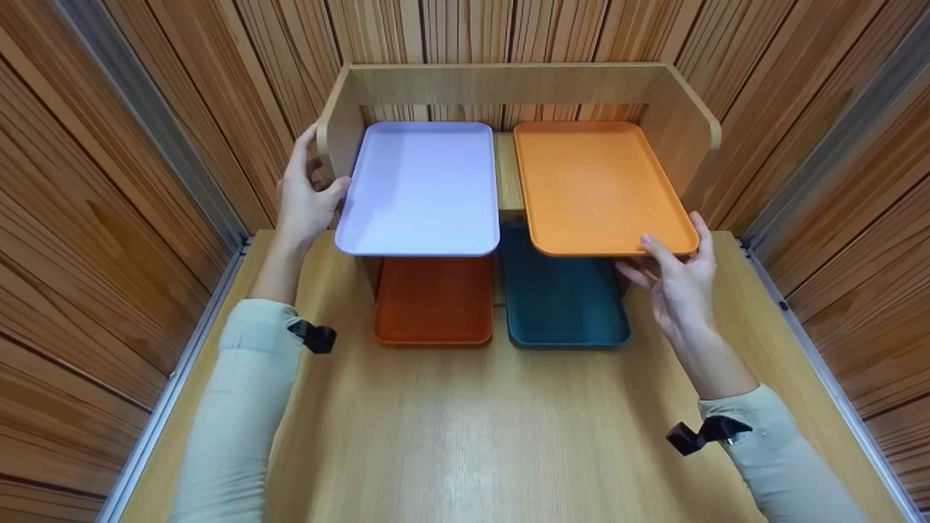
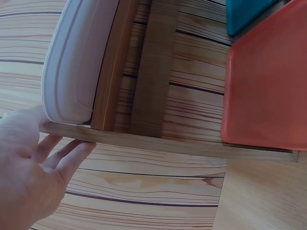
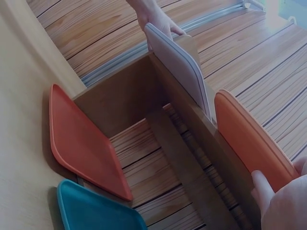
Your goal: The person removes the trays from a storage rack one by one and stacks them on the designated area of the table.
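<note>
A two-level wooden shelf (image 1: 508, 76) stands against the back wall. On its upper level lie a lavender tray (image 1: 421, 189) at left and an orange tray (image 1: 603, 189) at right, both jutting past the front. My left hand (image 1: 305, 200) grips the left side panel (image 2: 158, 143), fingers along its outer face and thumb by the lavender tray's edge. With my right hand (image 1: 679, 283) I hold the orange tray's front right corner, thumb on top at the rim and fingers below. Down on the lower level sit a red-orange tray (image 1: 434, 301) and a teal tray (image 1: 567, 301).
The wooden table (image 1: 465, 428) extends in front of the shelf. Wood-plank walls (image 1: 87, 218) rise on the left, right and back, with metal rails (image 1: 821, 378) along the table's sides. The shelf's right panel (image 1: 676, 123) stands beside the orange tray.
</note>
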The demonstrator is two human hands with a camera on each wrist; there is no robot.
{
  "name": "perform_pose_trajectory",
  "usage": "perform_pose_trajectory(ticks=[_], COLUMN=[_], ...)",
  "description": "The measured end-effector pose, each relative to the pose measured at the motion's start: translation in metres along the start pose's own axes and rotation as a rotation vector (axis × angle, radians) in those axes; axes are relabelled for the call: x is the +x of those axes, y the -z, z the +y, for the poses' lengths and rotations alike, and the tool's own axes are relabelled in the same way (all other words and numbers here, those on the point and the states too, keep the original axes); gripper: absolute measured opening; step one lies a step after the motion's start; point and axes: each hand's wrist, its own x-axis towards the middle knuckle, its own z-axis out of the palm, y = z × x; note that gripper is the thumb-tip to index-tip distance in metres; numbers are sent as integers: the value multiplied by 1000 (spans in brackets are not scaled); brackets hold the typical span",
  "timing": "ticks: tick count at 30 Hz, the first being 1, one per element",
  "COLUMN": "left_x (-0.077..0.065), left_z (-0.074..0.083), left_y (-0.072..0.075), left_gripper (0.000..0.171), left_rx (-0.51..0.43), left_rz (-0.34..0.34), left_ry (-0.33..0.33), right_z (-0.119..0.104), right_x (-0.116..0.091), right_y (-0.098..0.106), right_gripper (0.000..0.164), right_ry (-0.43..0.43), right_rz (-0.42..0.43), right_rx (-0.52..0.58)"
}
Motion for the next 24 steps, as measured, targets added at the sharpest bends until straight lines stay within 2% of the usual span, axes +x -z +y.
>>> perform_pose_trajectory(ticks=[7, 17, 24], left_x=[-1, 0, -2], left_z=[-1, -3, -4], left_y=[0, 0, 1], left_gripper=[85, 83, 82], left_rx=[7, -13, 5], left_rz=[1, -31, -36], left_ry=[8, -32, -31], right_z=[-1, 4, 10], right_x=[1, 0, 1], right_y=[-4, -8, -12], right_gripper=[103, 96, 89], right_ry=[16, 75, 107], right_rz=[11, 38, 82], right_rx=[51, 103, 188])
